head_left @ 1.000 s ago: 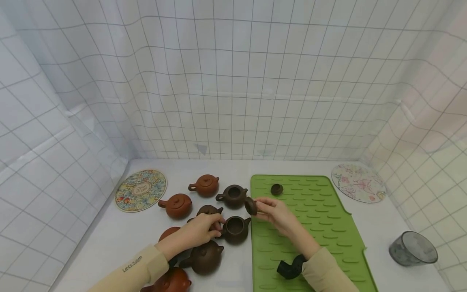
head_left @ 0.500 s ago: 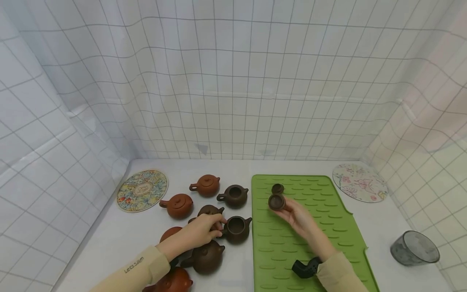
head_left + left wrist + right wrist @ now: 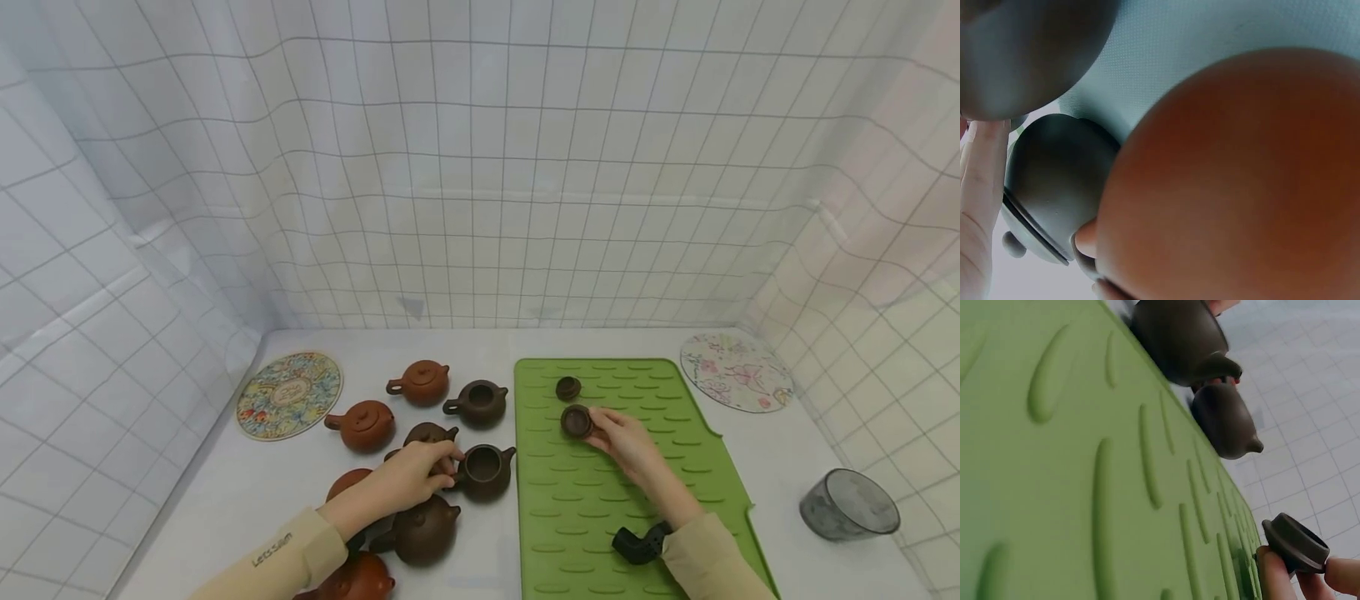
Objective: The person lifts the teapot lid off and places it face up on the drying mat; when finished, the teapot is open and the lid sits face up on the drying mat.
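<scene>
In the head view my right hand (image 3: 628, 446) pinches a dark brown teapot lid (image 3: 577, 422) by its edge, hollow side facing up, over the green mat (image 3: 558, 508). In the right wrist view fingers and thumb grip the lid (image 3: 1297, 544) from both sides. Just behind it on the mat lies another dark lid (image 3: 567, 388). My left hand (image 3: 408, 477) holds the handle of a lidless dark teapot (image 3: 485, 473) beside the mat's left edge; its fingertips are partly hidden. A second lidless dark teapot (image 3: 481, 404) stands behind that one.
Reddish-brown teapots (image 3: 364, 426) and a lidded dark teapot (image 3: 422, 531) crowd around the left arm. Round patterned mats lie at the back left (image 3: 290, 394) and back right (image 3: 737, 372). A grey glass (image 3: 849, 505) stands at the right.
My right hand has carried the lid from beside the teapots rightward over the green mat, turning its hollow side up. The left hand stays at the teapot handle.
</scene>
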`<action>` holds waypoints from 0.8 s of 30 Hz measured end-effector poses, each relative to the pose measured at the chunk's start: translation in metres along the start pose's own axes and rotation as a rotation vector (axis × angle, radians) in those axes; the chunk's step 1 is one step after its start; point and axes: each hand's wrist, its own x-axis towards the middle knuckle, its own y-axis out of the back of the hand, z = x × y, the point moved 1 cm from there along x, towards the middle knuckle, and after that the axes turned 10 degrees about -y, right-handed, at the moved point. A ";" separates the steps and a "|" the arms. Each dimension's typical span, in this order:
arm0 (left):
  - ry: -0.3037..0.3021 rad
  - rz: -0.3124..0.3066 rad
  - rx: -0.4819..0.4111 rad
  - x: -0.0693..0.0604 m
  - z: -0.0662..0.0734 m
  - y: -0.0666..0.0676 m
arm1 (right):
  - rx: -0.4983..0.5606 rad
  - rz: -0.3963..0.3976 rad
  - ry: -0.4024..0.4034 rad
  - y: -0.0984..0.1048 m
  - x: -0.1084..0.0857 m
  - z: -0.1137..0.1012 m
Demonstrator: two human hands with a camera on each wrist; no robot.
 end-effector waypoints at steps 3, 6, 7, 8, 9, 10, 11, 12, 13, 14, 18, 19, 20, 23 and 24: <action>-0.003 0.000 -0.002 0.000 0.000 0.000 | -0.088 0.080 0.012 -0.002 0.001 0.001; -0.005 0.001 -0.006 -0.001 0.000 0.000 | -0.180 0.145 0.037 -0.004 0.002 0.001; -0.008 0.002 -0.007 -0.001 0.000 0.000 | -0.205 0.164 0.046 -0.004 0.002 0.001; -0.009 0.002 -0.006 -0.001 0.000 0.001 | -0.231 0.178 0.057 -0.005 0.002 0.000; -0.011 0.003 -0.006 0.000 0.000 0.001 | -0.258 0.194 0.066 -0.005 0.002 -0.001; -0.012 0.004 -0.008 -0.001 0.000 0.000 | -0.286 0.206 0.077 -0.006 0.002 -0.001; -0.013 0.004 -0.010 -0.001 -0.001 0.000 | -0.318 0.216 0.089 -0.006 0.001 -0.002; -0.015 0.004 -0.011 -0.001 -0.001 0.000 | -0.346 0.225 0.099 -0.006 0.001 -0.002; -0.016 0.005 -0.011 -0.001 -0.001 0.000 | -0.367 0.234 0.106 -0.006 0.001 -0.003; -0.017 0.005 -0.014 -0.001 -0.001 0.000 | -0.387 0.238 0.110 -0.007 0.001 -0.004; -0.018 0.004 -0.013 -0.001 -0.001 0.000 | -0.439 0.241 0.119 -0.006 0.000 -0.004; -0.016 0.003 -0.013 -0.001 -0.001 0.000 | -0.450 0.239 0.121 -0.006 0.000 -0.004; -0.014 0.001 -0.012 -0.001 -0.001 0.000 | -0.457 0.235 0.123 -0.006 0.000 -0.005; -0.008 -0.005 -0.005 0.000 -0.001 0.000 | -0.485 0.233 0.132 -0.005 0.001 -0.004; -0.008 -0.008 -0.003 0.001 -0.001 0.000 | -0.491 0.233 0.133 -0.004 0.001 -0.004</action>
